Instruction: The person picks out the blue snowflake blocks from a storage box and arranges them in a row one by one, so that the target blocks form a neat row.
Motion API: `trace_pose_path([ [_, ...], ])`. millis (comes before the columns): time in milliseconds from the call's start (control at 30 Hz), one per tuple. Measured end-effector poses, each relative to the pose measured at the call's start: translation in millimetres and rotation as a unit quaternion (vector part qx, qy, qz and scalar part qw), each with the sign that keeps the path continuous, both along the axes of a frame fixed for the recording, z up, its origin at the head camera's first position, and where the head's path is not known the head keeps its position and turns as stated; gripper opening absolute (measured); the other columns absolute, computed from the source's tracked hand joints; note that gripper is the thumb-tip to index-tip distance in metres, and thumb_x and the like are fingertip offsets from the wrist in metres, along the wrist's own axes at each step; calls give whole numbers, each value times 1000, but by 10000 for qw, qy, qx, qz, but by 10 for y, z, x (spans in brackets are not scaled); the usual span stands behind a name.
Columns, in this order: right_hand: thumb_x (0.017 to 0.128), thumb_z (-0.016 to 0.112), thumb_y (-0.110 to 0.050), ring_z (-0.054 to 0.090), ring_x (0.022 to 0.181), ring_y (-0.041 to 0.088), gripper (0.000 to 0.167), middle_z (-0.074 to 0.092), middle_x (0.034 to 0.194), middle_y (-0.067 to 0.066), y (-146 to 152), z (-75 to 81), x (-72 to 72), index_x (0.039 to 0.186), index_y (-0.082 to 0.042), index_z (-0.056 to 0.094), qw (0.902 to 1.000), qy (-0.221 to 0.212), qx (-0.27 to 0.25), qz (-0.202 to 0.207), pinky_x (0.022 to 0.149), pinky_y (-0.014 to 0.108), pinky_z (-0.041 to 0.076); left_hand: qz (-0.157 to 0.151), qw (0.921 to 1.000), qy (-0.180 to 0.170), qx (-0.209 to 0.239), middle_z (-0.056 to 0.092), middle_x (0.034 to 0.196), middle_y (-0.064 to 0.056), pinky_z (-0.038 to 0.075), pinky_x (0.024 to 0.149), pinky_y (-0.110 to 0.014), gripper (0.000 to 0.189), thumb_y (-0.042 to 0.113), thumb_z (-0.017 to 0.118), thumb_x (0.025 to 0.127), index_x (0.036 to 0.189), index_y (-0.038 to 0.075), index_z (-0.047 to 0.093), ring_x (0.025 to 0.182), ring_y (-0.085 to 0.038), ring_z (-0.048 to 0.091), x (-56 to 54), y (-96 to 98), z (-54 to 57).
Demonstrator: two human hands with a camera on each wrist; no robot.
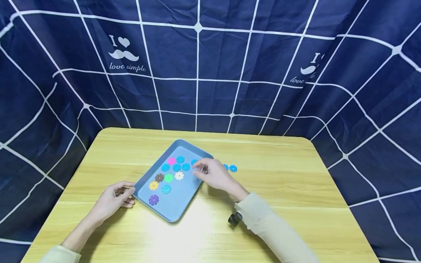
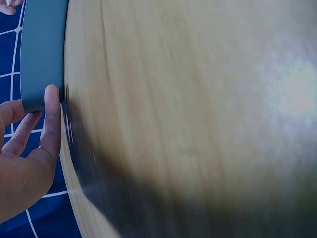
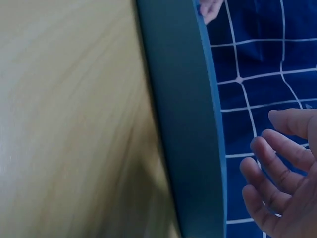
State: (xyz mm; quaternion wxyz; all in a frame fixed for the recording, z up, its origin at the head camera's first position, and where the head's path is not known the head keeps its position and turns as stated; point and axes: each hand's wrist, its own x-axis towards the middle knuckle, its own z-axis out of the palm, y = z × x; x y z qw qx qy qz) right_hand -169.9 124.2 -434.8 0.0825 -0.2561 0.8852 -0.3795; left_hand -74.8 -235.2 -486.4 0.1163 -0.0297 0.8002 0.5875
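A shallow blue-grey tray (image 1: pixel 177 208) lies at a slant on the wooden table. Inside it are several notched, flower-shaped plastic discs: blue ones, a pink disc (image 1: pixel 171 161), a brown disc (image 1: pixel 159 178), a green disc (image 1: pixel 169 178), a white disc (image 1: pixel 179 175), a yellow disc (image 1: pixel 153 185) and a purple disc (image 1: pixel 153 199). My left hand (image 1: pixel 113 200) grips the tray's left corner between thumb and fingers. Over the tray's right side hovers my right hand (image 1: pixel 215 174), its fingers loosely bent, with nothing visible between them. A blue disc (image 1: pixel 194 162) is partly hidden near its fingertips.
Two blue discs (image 1: pixel 233 168) lie on the table (image 1: pixel 279 190) just right of the tray, one partly covered by the right hand. A black object (image 1: pixel 235 219) shows under the right sleeve. Dark blue curtains (image 1: pixel 217 95) with white lines surround the table.
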Motion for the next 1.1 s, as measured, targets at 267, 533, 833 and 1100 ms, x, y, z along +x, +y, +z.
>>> trace_pose_path([
  [267,100,73,-23,65,85,10,22,76,97,1,-186,-83,32,116,-9,78,9986,295,317,307,77,21,55,74,10000,10,-10,72,95,-14,70,73,-28,40,8,59,107,139,-16,54,75,-11,72,4,13,-8],
  [533,98,76,-22,65,79,5,22,76,94,-2,-354,-144,73,118,-11,78,9979,156,395,480,72,16,54,50,10000,16,77,72,94,-15,70,72,-28,40,7,59,107,139,-17,53,74,-11,72,1,19,1],
  [833,95,80,-25,61,74,-4,23,77,94,-5,-538,-226,81,115,-13,79,9966,104,583,574,84,20,55,19,9999,70,102,71,93,-11,71,72,-29,40,7,58,107,138,-18,53,74,-11,72,2,16,28],
  [1100,94,82,-28,57,63,-7,25,78,94,-6,-705,-277,104,114,-13,79,9951,-2,766,619,80,15,55,24,10000,38,56,71,95,-14,70,73,-28,41,7,58,107,139,-17,52,74,-11,72,11,13,41],
])
